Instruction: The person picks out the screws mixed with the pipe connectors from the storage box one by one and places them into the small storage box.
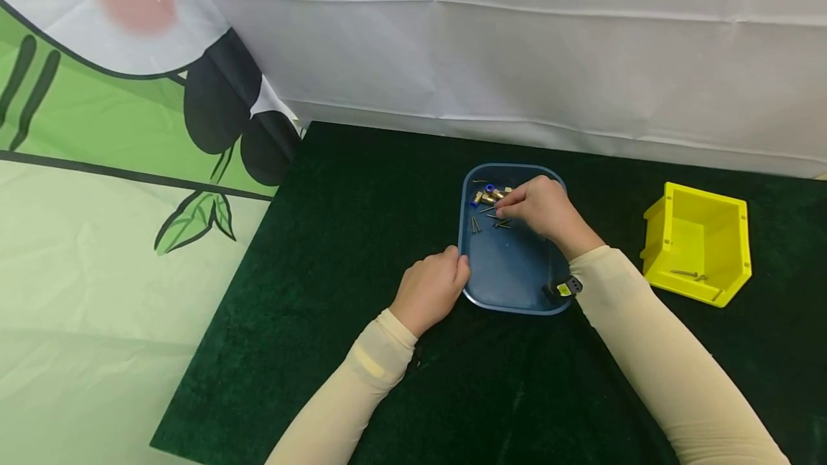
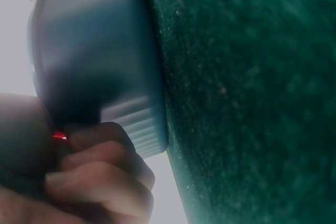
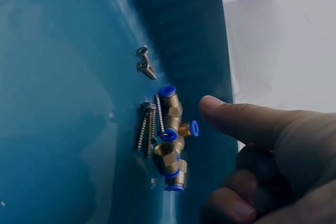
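My left hand (image 1: 431,289) grips the left rim of a blue tray (image 1: 507,275); in the left wrist view its curled fingers (image 2: 105,177) lie against the tray's side. Over the tray's far part is my right hand (image 1: 539,210), fingertips down beside the small parts. The right wrist view shows its thumb (image 3: 236,119) stretched out, apart from the bent fingers, with nothing visible between them. Near it lie several brass fittings with blue collars (image 3: 173,114) in a cluster, several long screws (image 3: 143,132) against them, and a pair of short screws (image 3: 146,65).
To the right of the tray stands a yellow bin (image 1: 657,235) with a few screws (image 1: 688,274) inside. A dark green cloth (image 1: 336,235) covers the table. Behind it hangs a white sheet (image 1: 517,56), and a printed panda backdrop (image 1: 116,120) is at the left.
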A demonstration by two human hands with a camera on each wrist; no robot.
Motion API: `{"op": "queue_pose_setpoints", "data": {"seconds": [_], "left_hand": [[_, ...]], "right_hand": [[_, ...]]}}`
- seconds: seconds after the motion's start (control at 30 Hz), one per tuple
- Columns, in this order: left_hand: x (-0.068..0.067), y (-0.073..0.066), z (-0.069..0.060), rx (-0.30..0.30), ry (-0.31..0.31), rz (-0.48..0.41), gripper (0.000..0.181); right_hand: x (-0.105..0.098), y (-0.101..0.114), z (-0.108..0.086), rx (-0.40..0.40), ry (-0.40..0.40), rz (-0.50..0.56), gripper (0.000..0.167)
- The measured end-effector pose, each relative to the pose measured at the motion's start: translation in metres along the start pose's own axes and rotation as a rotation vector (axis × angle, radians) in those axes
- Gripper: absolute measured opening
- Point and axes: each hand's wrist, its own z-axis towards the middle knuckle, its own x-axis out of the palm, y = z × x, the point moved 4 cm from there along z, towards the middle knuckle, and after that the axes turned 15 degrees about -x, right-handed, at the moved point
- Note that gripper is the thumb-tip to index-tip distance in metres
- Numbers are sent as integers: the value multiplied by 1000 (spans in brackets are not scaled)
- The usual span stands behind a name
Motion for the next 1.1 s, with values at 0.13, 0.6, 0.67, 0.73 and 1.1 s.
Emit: {"op": "queue_pose_setpoints", "data": {"seconds": [0.13,0.6,0.67,0.73,1.1], "left_hand": [[-2,-1,-1,7,4,-5,32],[-3,2,-4,20,-4,17,33],[-3,3,-5,26,-1,19,33],[-4,4,-6,29,0,19,34],[-7,8,-10,42,0,32,32]], "right_hand": [[4,-3,0,5,19,6,14],[13,-3,-4,8,68,-40,11],[15,-3,-3,2,85,-70,10],[17,-2,-2,-4,98,-100,10],[17,4,-3,29,70,-98,10]]}}
